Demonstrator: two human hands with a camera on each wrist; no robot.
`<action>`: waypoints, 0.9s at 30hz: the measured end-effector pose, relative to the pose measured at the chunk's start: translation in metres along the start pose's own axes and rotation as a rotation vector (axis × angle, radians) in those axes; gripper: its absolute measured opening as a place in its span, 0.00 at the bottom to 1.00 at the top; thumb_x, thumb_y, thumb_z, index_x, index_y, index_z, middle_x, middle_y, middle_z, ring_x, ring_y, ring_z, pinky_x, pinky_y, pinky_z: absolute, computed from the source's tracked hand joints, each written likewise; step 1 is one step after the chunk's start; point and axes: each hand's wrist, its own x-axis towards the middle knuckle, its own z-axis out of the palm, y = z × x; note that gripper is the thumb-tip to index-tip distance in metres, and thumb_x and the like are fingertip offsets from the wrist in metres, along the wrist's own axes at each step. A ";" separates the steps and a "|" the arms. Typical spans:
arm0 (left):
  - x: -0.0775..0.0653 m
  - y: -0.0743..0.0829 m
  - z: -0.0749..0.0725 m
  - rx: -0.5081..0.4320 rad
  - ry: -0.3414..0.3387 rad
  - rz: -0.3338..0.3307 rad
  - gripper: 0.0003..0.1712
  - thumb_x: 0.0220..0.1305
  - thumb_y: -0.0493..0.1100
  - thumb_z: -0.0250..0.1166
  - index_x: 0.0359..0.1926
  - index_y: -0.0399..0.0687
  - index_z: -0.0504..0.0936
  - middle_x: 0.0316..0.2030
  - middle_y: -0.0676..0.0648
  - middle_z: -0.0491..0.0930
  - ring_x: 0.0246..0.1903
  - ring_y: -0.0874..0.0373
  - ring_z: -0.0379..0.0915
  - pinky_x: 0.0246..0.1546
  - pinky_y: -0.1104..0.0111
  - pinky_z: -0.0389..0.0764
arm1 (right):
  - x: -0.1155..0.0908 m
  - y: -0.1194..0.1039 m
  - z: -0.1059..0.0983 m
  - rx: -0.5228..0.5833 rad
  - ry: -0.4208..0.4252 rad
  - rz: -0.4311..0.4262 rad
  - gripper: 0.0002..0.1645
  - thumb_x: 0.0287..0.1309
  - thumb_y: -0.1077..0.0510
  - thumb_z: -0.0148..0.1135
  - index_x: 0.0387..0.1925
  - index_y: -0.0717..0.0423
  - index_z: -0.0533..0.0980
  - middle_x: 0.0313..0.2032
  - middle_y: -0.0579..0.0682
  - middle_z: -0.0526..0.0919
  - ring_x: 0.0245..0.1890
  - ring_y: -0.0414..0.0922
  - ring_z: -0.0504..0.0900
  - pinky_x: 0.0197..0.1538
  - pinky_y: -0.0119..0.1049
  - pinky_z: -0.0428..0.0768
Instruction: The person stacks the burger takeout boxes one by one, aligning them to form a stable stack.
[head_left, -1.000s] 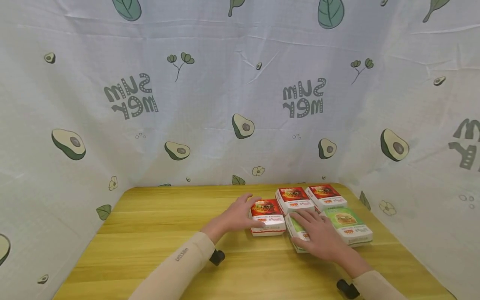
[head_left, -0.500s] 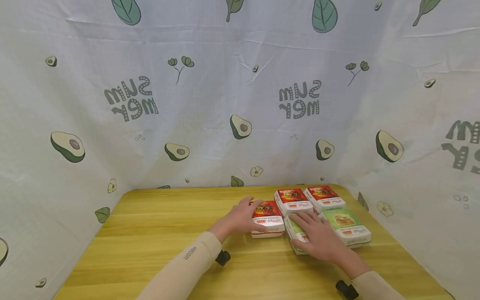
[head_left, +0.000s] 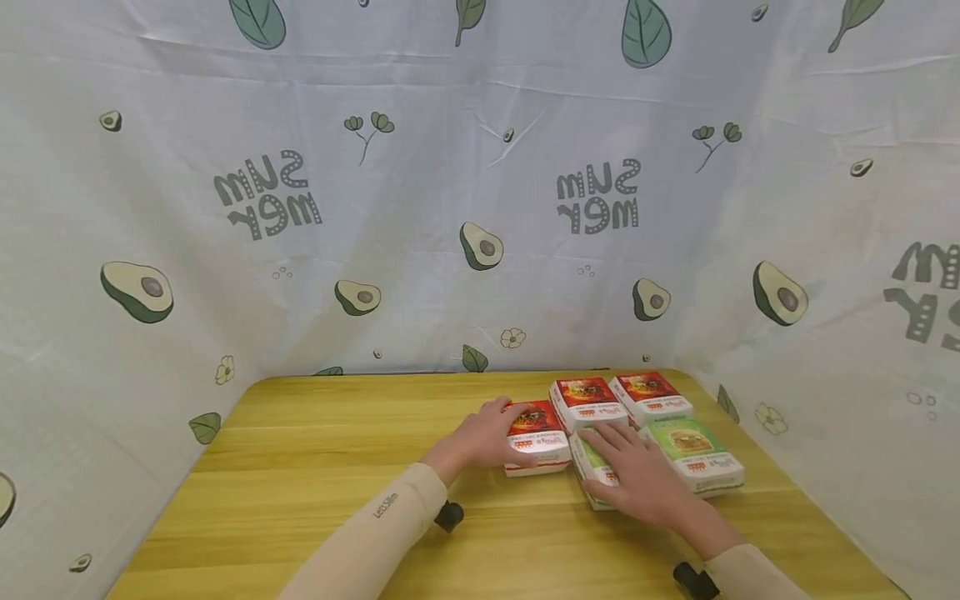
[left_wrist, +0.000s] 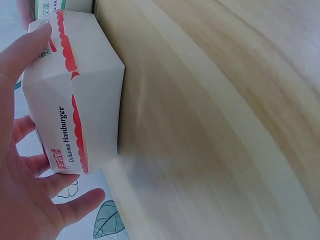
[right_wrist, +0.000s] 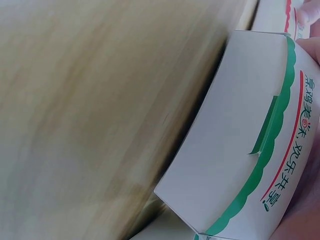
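Observation:
In the head view, my left hand (head_left: 483,437) is at the left end of a red and white hamburger box (head_left: 536,446), with the thumb along its front and the fingers toward its far side. The left wrist view shows the thumb against the lettered side of this hamburger box (left_wrist: 65,120). My right hand (head_left: 637,475) lies over a green and white hamburger box (head_left: 592,454), fingers stretched across the lid and thumb at its left edge. Much of that lid is hidden. Its scalloped green trim shows on the green box (right_wrist: 240,135) in the right wrist view.
Behind the green box stands another red box (head_left: 588,404), with a further red box (head_left: 652,398) to its right. A second green box (head_left: 697,454) sits at the right. All stand on a wooden table (head_left: 322,467) before a printed cloth (head_left: 420,183).
My left hand has moved slightly right and closer against the red hamburger box. The right hand keeps its place on the green one. The head view has shifted a little.

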 end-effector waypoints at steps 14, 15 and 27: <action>-0.006 -0.010 -0.008 0.016 -0.013 0.000 0.54 0.50 0.76 0.69 0.76 0.72 0.60 0.73 0.49 0.61 0.68 0.52 0.62 0.63 0.50 0.70 | 0.005 -0.005 -0.008 0.006 -0.026 0.004 0.43 0.59 0.28 0.62 0.72 0.39 0.68 0.70 0.51 0.71 0.70 0.59 0.66 0.56 0.73 0.68; -0.007 -0.011 -0.009 0.014 -0.015 0.001 0.54 0.50 0.76 0.69 0.76 0.72 0.60 0.73 0.49 0.61 0.68 0.51 0.62 0.63 0.49 0.70 | 0.005 -0.005 -0.009 0.005 -0.029 0.006 0.43 0.59 0.28 0.62 0.71 0.39 0.68 0.70 0.51 0.71 0.70 0.59 0.65 0.56 0.73 0.68; -0.015 -0.024 -0.015 0.014 -0.009 0.006 0.52 0.50 0.76 0.69 0.75 0.76 0.60 0.73 0.51 0.61 0.67 0.52 0.62 0.61 0.48 0.71 | 0.006 -0.007 -0.013 0.005 -0.038 0.022 0.43 0.58 0.29 0.63 0.71 0.40 0.69 0.70 0.51 0.71 0.70 0.58 0.65 0.56 0.73 0.69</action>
